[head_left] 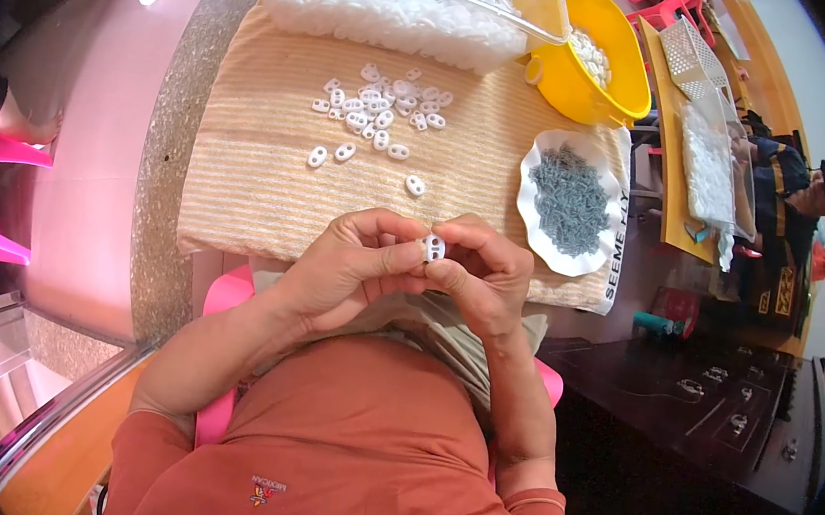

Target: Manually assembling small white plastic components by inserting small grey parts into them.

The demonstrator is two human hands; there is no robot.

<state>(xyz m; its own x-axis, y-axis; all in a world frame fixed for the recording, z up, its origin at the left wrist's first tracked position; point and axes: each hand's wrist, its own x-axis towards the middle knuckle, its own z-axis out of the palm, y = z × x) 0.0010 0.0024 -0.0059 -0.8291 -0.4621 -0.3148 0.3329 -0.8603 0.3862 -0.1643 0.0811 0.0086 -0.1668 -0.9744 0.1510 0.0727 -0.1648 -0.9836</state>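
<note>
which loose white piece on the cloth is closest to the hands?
The lone white piece at the lower right of the scatter on the striped cloth. It lies apart from the cluster, just above the hands' fingertips.

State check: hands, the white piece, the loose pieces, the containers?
left hand: pinching the white piece
right hand: pinching the same piece
white piece: held between both hands' fingertips
loose white pieces: scattered on the striped cloth
white dish: holds grey bits
yellow bowl: holds white pieces
</note>
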